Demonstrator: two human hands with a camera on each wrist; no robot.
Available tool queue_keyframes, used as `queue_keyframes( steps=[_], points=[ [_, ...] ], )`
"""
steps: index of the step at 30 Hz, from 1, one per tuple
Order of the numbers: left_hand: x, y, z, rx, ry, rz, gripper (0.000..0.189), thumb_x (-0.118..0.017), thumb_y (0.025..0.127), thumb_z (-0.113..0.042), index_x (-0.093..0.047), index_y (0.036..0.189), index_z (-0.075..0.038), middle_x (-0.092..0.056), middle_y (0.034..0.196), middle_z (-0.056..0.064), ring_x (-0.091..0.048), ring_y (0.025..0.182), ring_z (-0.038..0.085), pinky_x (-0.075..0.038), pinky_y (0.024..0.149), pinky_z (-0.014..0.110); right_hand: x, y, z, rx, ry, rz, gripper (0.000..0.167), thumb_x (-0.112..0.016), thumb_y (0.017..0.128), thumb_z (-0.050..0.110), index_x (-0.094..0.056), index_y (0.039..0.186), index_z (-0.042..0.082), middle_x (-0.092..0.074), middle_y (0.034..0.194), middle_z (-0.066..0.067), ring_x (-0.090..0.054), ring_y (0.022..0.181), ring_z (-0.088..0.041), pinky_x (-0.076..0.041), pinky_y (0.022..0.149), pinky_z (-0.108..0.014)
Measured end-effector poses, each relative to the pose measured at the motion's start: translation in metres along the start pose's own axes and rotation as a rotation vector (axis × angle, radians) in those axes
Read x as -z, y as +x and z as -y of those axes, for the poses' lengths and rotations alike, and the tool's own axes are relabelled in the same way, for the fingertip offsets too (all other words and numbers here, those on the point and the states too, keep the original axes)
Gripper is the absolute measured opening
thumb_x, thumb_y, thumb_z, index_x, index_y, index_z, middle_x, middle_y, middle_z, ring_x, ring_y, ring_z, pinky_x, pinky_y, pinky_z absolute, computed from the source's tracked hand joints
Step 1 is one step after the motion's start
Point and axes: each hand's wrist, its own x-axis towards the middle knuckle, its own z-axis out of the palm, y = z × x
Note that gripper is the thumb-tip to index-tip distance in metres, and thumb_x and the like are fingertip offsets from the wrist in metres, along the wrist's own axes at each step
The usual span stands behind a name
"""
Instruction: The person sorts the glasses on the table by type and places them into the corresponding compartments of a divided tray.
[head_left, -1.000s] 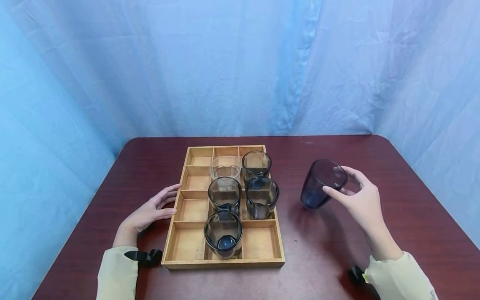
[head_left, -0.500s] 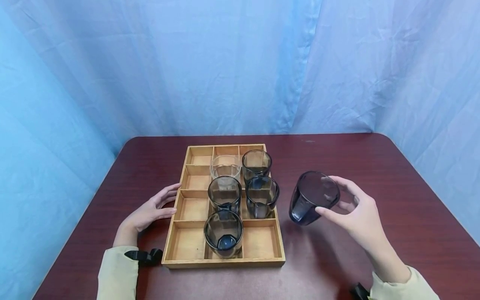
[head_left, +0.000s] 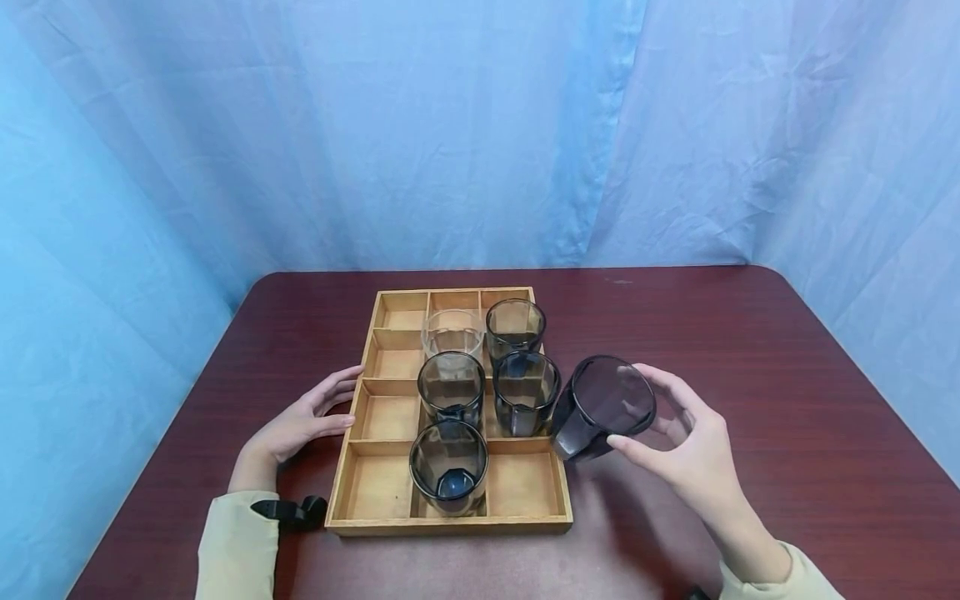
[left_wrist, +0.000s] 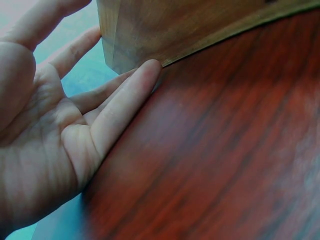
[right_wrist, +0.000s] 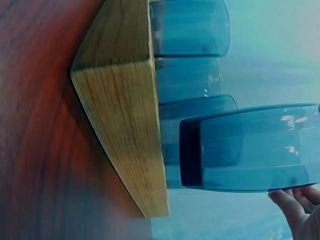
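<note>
My right hand (head_left: 697, 450) grips a dark tinted glass (head_left: 606, 400) between thumb and fingers, its rim tilted toward the right. The glass overlaps the right edge of a wooden divided tray (head_left: 450, 527) in the head view. Seen from the right wrist, this tumbler (right_wrist: 265, 150) is held above the level of the tray wall (right_wrist: 120, 130). My left hand (head_left: 303, 425) rests with extended fingers against the tray's left side; in the left wrist view a fingertip (left_wrist: 150, 70) lies at the tray's lower edge.
Dark glasses stand in the tray's middle column (head_left: 448, 467) and right column (head_left: 527, 392). One clear glass (head_left: 452, 329) stands farther back in the middle column. Blue curtains (head_left: 450, 150) hang behind the dark red table (head_left: 697, 308).
My right hand has carried the dark glass left and toward me, from over the table to the tray's right edge. The left hand stays at the tray's side.
</note>
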Motion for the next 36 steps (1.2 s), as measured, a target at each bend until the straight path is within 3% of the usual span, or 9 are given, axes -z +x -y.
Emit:
queue_keyframes(
  steps=[9, 13, 20, 25, 33, 36],
  points=[
    [0.001, -0.001, -0.001, 0.001, -0.017, 0.003, 0.077, -0.065, 0.093, -0.015, -0.019, 0.155, -0.018, -0.023, 0.156, 0.023, -0.024, 0.142, 0.044, -0.052, 0.092, 0.028, -0.012, -0.008, -0.003, 0.077, 0.023, 0.049, 0.076, -0.075, 0.058, -0.026, -0.052, 0.129, -0.011, -0.062, 0.126, -0.002, -0.065, 0.099, -0.006, -0.053, 0.078, -0.016],
    [0.001, -0.001, -0.001, 0.007, -0.014, -0.001, 0.078, -0.065, 0.093, -0.016, -0.019, 0.155, -0.018, -0.023, 0.156, 0.023, -0.025, 0.142, 0.044, -0.052, 0.091, 0.027, -0.017, -0.011, -0.003, 0.072, -0.033, 0.084, 0.076, -0.078, 0.059, -0.022, -0.053, 0.13, -0.007, -0.062, 0.126, 0.001, -0.065, 0.096, -0.005, -0.054, 0.077, -0.016],
    [0.0, 0.0, -0.001, 0.009, -0.012, 0.003, 0.077, -0.064, 0.093, -0.015, -0.019, 0.155, -0.018, -0.023, 0.156, 0.023, -0.025, 0.142, 0.045, -0.052, 0.092, 0.029, -0.026, -0.015, -0.003, 0.055, -0.13, 0.135, 0.079, -0.082, 0.06, -0.015, -0.053, 0.132, -0.001, -0.06, 0.128, 0.009, -0.059, 0.106, -0.001, -0.053, 0.08, -0.016],
    [0.0, 0.0, -0.002, 0.011, -0.013, 0.001, 0.077, -0.064, 0.093, -0.015, -0.019, 0.155, -0.018, -0.023, 0.157, 0.023, -0.025, 0.142, 0.044, -0.052, 0.093, 0.029, -0.033, -0.018, -0.005, 0.043, -0.104, 0.144, 0.078, -0.083, 0.06, -0.013, -0.054, 0.131, 0.001, -0.06, 0.128, 0.008, -0.062, 0.102, -0.002, -0.053, 0.08, -0.016],
    [0.0, -0.001, -0.003, 0.009, -0.017, 0.003, 0.077, -0.064, 0.093, -0.014, -0.019, 0.155, -0.018, -0.023, 0.156, 0.023, -0.025, 0.142, 0.043, -0.052, 0.092, 0.029, -0.042, -0.023, -0.013, 0.042, -0.111, 0.133, 0.079, -0.085, 0.059, -0.01, -0.056, 0.131, 0.005, -0.06, 0.126, 0.003, -0.057, 0.109, -0.002, -0.053, 0.079, -0.017],
    [0.0, -0.001, -0.002, 0.012, -0.012, -0.001, 0.077, -0.064, 0.093, -0.015, -0.019, 0.155, -0.019, -0.023, 0.156, 0.023, -0.025, 0.142, 0.044, -0.052, 0.092, 0.029, -0.045, -0.024, -0.014, 0.012, -0.118, 0.145, 0.078, -0.086, 0.06, -0.007, -0.056, 0.131, 0.007, -0.06, 0.125, 0.0, -0.062, 0.103, -0.004, -0.054, 0.078, -0.019]
  ],
)
